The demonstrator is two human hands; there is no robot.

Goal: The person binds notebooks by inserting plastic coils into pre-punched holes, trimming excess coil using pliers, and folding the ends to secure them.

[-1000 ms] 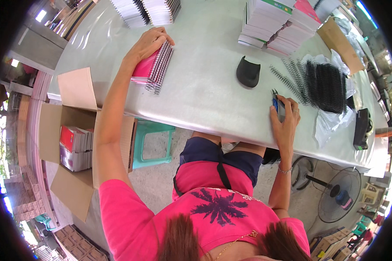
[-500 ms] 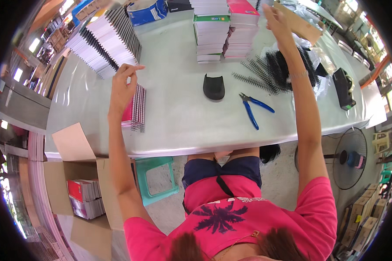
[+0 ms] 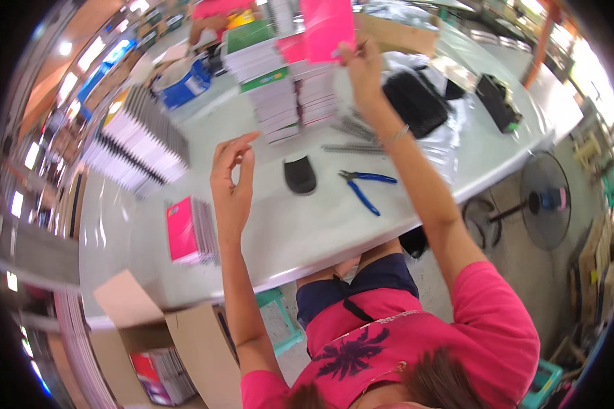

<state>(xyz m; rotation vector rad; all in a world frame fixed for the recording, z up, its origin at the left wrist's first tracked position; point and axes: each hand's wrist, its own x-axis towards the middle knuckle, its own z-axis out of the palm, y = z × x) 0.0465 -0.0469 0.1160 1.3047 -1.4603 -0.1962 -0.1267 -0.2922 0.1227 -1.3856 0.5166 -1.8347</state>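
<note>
Up at the far side of the table, my right hand (image 3: 363, 71) pinches the lower corner of a pink-covered notebook (image 3: 329, 31), raised above the paper stacks. My left hand (image 3: 233, 167) hovers over the table with fingers apart and nothing in it. Ahead of it stand a stack with green covers (image 3: 258, 51) and a stack with pink covers (image 3: 318, 92). Between my arms lie a black curved plastic piece (image 3: 299, 175) and blue-handled cutting pliers (image 3: 365, 187). Left of my left forearm sits a small pile of pink spiral notebooks (image 3: 189, 232).
Spiral-bound notebooks (image 3: 140, 140) are piled at the left. Black spiral coils (image 3: 417, 102) lie on plastic beside a black tape dispenser (image 3: 498, 103). An open carton (image 3: 194, 341) holds books at lower left. A fan (image 3: 544, 201) stands right; another person's arm shows at the far side.
My right hand has moved left and now holds the pink notebook. My left hand has moved right, away from the small pink pile. The whole view has turned.
</note>
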